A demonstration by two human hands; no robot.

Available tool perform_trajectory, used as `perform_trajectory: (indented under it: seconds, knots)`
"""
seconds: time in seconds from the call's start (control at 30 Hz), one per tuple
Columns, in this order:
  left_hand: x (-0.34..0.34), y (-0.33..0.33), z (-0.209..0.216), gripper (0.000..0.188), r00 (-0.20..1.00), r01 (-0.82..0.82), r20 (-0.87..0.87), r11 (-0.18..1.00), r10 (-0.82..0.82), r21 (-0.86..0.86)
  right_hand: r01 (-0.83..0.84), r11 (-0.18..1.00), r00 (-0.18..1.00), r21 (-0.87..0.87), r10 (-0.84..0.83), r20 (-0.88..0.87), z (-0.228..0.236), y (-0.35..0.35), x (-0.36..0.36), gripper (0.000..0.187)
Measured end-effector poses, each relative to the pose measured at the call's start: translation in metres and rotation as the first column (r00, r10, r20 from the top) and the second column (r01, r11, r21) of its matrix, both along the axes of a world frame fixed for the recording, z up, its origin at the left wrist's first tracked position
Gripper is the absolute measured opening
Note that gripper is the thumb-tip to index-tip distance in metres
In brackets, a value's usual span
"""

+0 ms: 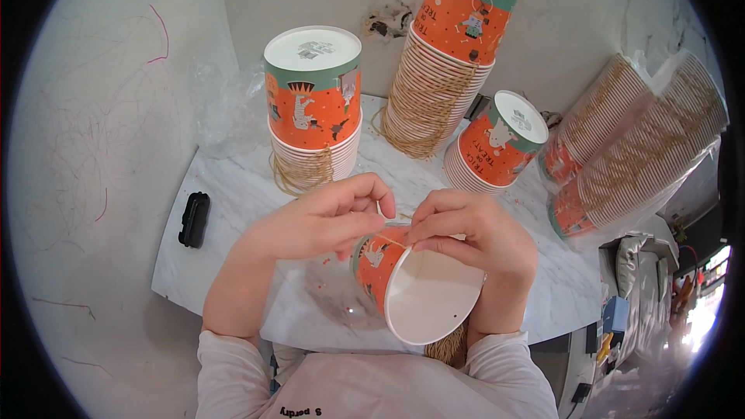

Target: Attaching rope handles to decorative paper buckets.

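An orange and green paper bucket point(372, 264) with a white inside lies tilted in front of me, its mouth facing right and toward me. At the upper rim, my right hand point(473, 233) is closed in a pinch on a thin tan cord point(394, 241). This cord stretches left from the rim toward my left hand point(334, 217), whose fingers are curled with thumb and forefinger close together. Where the cord meets the left fingers is partly hidden. Below the bucket, a bundle of tan cords point(448, 348) hangs near my lap.
Behind my hands stand upside-down bucket stacks: one at left point(314, 120), a tall leaning one point(442, 70) and a short one point(497, 143). Wrapped stacks point(636, 151) lean at the right. A black case point(195, 219) lies on the marble table point(233, 194); clear plastic point(225, 105) sits behind it.
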State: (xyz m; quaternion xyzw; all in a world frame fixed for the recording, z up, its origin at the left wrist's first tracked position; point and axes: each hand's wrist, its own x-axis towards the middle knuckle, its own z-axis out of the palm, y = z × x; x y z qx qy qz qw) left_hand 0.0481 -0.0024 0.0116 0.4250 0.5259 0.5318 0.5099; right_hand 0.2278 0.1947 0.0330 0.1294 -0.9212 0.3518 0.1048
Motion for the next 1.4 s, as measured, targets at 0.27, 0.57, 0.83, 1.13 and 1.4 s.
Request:
perform_trajectory:
  seconds: [0.27, 0.57, 0.83, 1.13, 1.4]
  knots:
    - [-0.019, -0.013, 0.002, 0.022, 0.73, 0.016, -0.679, 0.991, 0.078, 0.131, 0.047, 0.997, 0.997, -0.065, -0.043, 0.061, -0.003, 0.01, -0.002, 0.013]
    - [-0.01, -0.002, -0.012, 0.018, 0.592, -0.084, -0.781, 0.979, 0.199, 0.187, 0.11, 0.993, 0.981, -0.032, -0.104, 0.161, -0.025, -0.003, -0.031, 0.013]
    - [-0.009, -0.002, -0.012, 0.017, 0.527, -0.15, -0.82, 0.974, 0.225, 0.171, 0.193, 0.972, 0.965, -0.133, -0.164, 0.206, -0.033, 0.001, -0.037, 0.012]
    - [-0.002, 0.006, -0.018, 0.017, 0.488, -0.154, -0.854, 0.98, 0.183, 0.122, 0.208, 0.82, 0.97, -0.533, -0.105, 0.218, -0.035, -0.003, -0.038, 0.014]
    - [-0.004, 0.005, -0.022, 0.017, 0.5, -0.174, -0.845, 0.978, 0.189, 0.115, 0.167, 0.707, 0.971, -0.688, 0.002, 0.238, -0.033, -0.006, -0.041, 0.011]
